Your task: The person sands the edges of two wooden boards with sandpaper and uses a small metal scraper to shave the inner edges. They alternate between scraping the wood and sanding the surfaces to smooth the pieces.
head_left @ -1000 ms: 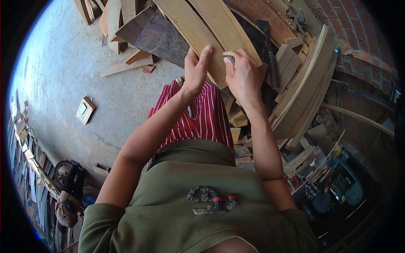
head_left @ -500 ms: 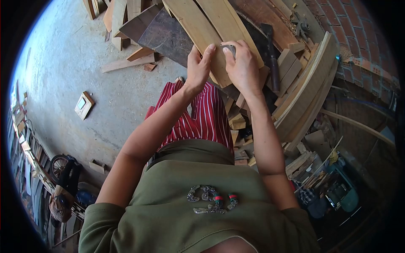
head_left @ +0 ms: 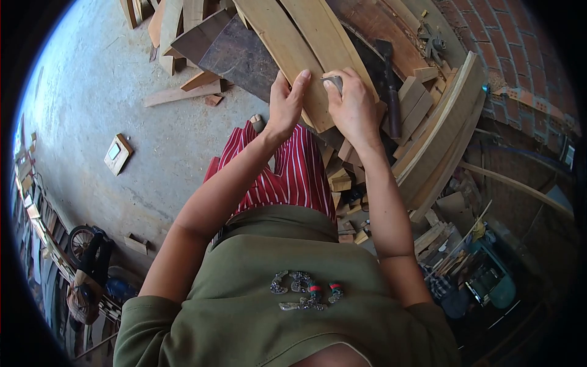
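Two pale wooden boards lie side by side in front of me, a left board (head_left: 275,37) and a right board (head_left: 333,40), with a dark gap between them. My left hand (head_left: 286,107) grips the near left edge of the left board, thumb on top and fingers down its side. My right hand (head_left: 354,110) is over the near part of the boards, its thumb and fingers closed on a small grey folded sheet (head_left: 334,81) that looks like sandpaper. Its lower side is hidden by my fingers.
A dark long-handled tool (head_left: 391,92) lies right of the boards. Beneath them is a dark panel (head_left: 238,58). Curved planks (head_left: 446,131) are stacked to the right, near a brick wall (head_left: 520,49). Offcuts (head_left: 183,95) and a small wooden block (head_left: 118,154) lie on the concrete floor.
My right hand has slid slightly toward me along the boards, and more of the grey sheet shows. My left hand keeps its hold. The whole view has shifted a little.
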Motion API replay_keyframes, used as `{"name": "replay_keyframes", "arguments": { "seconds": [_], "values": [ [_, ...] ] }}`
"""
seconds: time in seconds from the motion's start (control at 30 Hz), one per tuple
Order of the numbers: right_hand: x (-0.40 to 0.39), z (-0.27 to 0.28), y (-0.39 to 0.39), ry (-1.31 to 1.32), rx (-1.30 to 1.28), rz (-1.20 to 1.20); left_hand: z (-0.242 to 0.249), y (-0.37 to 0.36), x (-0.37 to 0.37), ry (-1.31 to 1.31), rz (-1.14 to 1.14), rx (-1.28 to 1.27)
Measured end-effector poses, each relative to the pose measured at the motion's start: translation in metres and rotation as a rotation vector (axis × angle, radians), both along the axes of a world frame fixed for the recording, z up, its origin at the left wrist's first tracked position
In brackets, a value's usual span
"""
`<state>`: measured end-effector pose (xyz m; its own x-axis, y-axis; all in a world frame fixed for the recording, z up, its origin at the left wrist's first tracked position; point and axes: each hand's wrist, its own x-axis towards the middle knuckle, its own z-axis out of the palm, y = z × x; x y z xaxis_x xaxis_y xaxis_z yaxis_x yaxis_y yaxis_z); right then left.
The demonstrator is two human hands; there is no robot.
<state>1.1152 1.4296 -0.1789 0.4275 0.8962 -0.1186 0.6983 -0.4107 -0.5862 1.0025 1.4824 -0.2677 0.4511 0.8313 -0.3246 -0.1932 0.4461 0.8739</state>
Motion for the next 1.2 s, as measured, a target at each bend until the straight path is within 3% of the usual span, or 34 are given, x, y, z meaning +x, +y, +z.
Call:
{"name": "replay_keyframes", "arguments": {
  "seconds": [0.5,0.6,0.73,0.8,0.93,1.0,1.2],
  "values": [
    [0.001,0.000,-0.023,0.038,0.034,0.005,0.001,0.003,-0.001,0.004,-0.001,0.028],
    [0.013,0.008,-0.037,0.098,-0.025,0.022,0.003,-0.001,0.002,0.000,0.006,-0.017],
    [0.013,0.018,-0.041,0.173,0.153,-0.035,0.016,-0.007,0.011,0.012,0.141,-0.210],
    [0.012,0.023,-0.043,-0.097,0.128,-0.086,0.024,-0.011,0.021,0.161,0.158,-0.113],
    [0.012,0.008,-0.041,-0.252,0.051,-0.136,0.032,-0.007,0.021,0.143,0.151,-0.182],
    [0.011,0.000,-0.040,-0.224,-0.018,-0.166,0.030,-0.004,0.019,0.158,0.136,-0.159],
    [0.006,-0.016,-0.043,-0.158,0.263,-0.111,0.022,-0.005,0.018,0.133,0.101,-0.118]
  ]
}}
